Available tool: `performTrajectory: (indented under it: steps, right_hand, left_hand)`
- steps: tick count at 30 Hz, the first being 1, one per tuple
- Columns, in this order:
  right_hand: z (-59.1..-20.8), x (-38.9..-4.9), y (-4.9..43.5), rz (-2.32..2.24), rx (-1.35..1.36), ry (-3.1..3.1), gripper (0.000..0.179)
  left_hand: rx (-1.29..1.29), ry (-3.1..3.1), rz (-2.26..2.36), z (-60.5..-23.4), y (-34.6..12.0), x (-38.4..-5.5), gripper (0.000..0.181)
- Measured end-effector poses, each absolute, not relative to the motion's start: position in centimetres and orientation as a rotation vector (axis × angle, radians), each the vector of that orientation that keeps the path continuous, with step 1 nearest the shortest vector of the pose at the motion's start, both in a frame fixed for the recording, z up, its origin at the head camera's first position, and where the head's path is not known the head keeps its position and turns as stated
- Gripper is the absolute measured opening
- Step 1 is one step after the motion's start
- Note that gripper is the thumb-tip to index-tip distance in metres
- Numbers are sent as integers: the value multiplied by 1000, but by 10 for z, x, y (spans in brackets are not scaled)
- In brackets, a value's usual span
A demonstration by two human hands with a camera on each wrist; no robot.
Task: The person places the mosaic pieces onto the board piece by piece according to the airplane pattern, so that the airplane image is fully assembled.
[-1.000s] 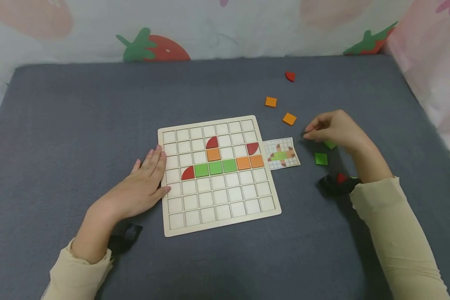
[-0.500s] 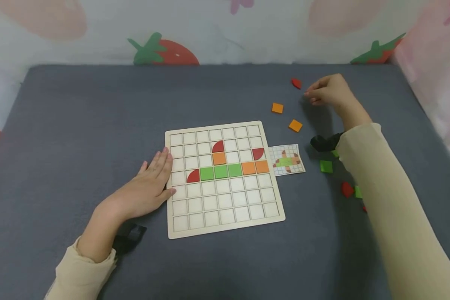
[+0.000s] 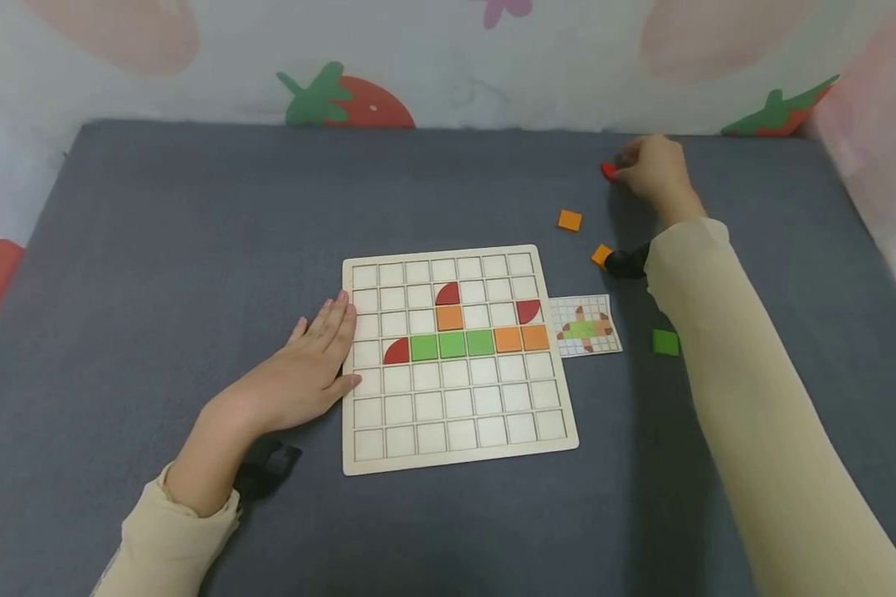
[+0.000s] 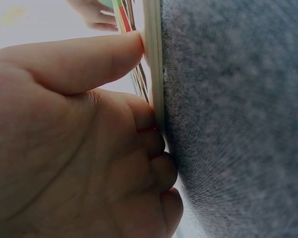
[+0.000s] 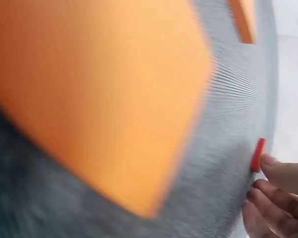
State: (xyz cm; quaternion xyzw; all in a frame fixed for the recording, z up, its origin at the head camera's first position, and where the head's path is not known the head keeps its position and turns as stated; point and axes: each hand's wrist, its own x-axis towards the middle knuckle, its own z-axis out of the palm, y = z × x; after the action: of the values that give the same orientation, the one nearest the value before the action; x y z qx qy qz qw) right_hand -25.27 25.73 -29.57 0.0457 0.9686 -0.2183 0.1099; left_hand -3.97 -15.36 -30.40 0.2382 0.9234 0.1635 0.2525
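1. The left hand (image 3: 299,373) rests on the left rim of the pale grid board (image 3: 460,466), fingers straight and lying side by side, thumb spread away from them. That grip is wide (the left wrist view shows the thumb tip touching the board's edge).

2. The right hand (image 3: 653,170) reaches to the far edge of the tabletop (image 3: 216,199), its thumb touching a red piece (image 3: 608,172). The grip is narrow, thumb and fingertips close together at the piece; I cannot tell whether they pinch it.

3. The board lies flat. Its second row from the far side has a red quarter-round (image 3: 448,293); just below sits an orange square (image 3: 450,317), and another red quarter-round (image 3: 528,312) lies in the third row's last cell.

4. The fourth row runs, left to right, a red quarter-round, three green squares (image 3: 452,344) and two orange squares (the first cell is bare).

5. A printed card (image 3: 590,326) meets the board's right edge. Beyond it lie two loose orange pieces (image 3: 570,220) (a black wrist band (image 3: 627,264) partly covers one) and a green piece (image 3: 665,342) beside the right sleeve (image 3: 762,398).
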Motion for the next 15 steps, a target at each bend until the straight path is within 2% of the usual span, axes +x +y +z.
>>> performTrajectory:
  steps: [7,15]
  right_hand:
    - [-299,-250,257,-586,107,2900,30]
    - [-301,-243,270,-954,328,2730,20]
  left_hand:
    - [673,2513,443,-304,-154,-40,74]
    - [675,2512,434,-305,-154,-44,74]
